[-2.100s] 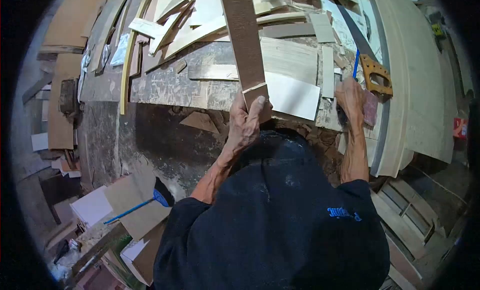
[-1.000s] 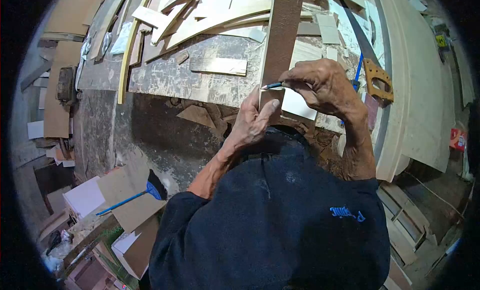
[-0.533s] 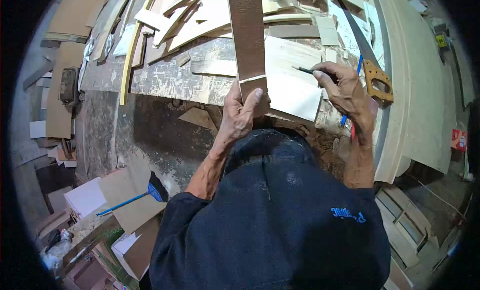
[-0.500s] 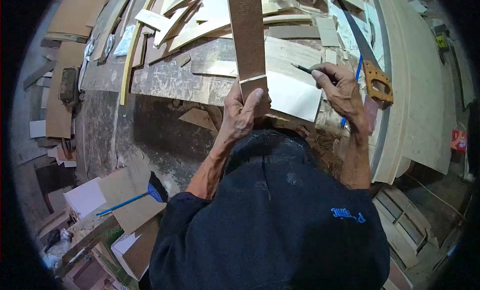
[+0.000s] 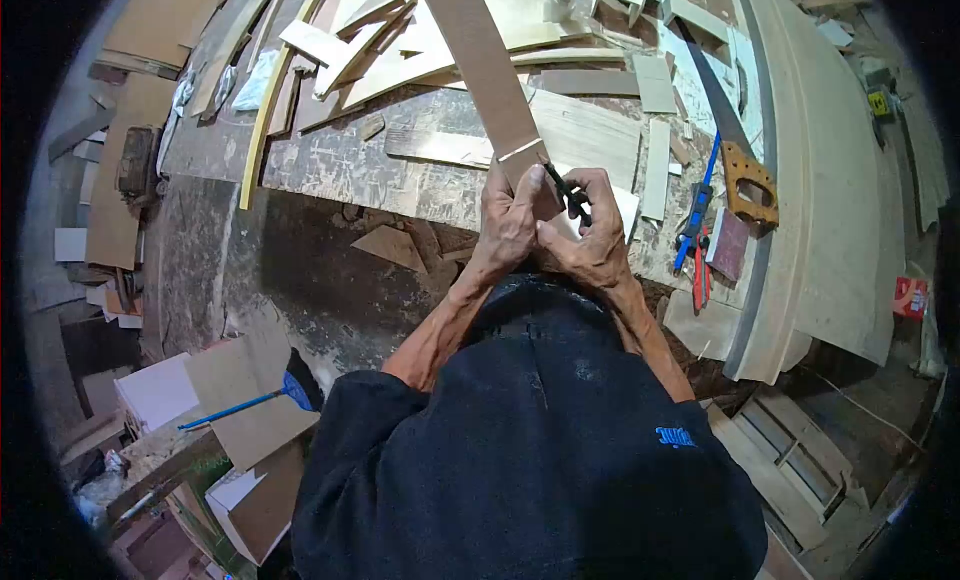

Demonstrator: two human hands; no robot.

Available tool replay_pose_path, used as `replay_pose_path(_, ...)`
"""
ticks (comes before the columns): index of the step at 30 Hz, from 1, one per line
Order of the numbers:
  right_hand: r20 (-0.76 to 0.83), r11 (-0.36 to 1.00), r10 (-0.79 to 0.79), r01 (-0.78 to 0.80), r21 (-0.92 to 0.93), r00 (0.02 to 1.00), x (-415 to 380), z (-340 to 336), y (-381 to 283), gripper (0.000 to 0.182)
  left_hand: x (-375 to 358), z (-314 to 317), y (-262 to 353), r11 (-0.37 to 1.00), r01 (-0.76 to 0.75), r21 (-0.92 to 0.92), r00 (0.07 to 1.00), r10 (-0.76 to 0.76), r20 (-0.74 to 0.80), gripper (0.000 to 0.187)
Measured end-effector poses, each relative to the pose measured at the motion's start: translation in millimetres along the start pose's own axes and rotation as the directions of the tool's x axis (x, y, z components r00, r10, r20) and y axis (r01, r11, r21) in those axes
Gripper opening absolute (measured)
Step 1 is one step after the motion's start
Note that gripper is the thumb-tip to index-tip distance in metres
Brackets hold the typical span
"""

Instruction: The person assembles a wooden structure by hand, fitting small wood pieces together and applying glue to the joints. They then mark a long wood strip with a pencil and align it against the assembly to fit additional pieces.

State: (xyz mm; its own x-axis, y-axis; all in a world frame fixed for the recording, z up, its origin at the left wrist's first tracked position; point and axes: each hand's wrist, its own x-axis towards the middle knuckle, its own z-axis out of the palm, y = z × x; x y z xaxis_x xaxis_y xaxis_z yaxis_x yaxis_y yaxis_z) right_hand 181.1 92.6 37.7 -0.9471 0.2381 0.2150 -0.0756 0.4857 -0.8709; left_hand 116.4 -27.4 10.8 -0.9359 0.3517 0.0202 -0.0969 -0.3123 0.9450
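Observation:
My left hand grips the near end of a long brown board, which slants away over the bench. A thin pale strip lies across the board just beyond my thumb. My right hand is closed around a dark pencil, and its tip is at the board's right edge beside the strip. Both hands are close together, almost touching. Behind my right hand, part of a white panel shows on the bench.
A handsaw with a wooden handle lies at the right, near a blue tool and a red-handled tool. Wood offcuts are piled at the back of the bench. A blue brush is at lower left.
My right hand has moved left with the pencil, from above the white panel to the board. The board's far end has tilted to the left.

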Motion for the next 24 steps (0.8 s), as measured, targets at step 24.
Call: replay_pose_path(24, 0.267, 0.364, 0.264, -0.352, 0.862, 0.927, -2, -10, 60, 0.072, 67, -55, -35, 0.97, 0.131, 0.203, 0.987, -0.109, -0.12, 0.025)
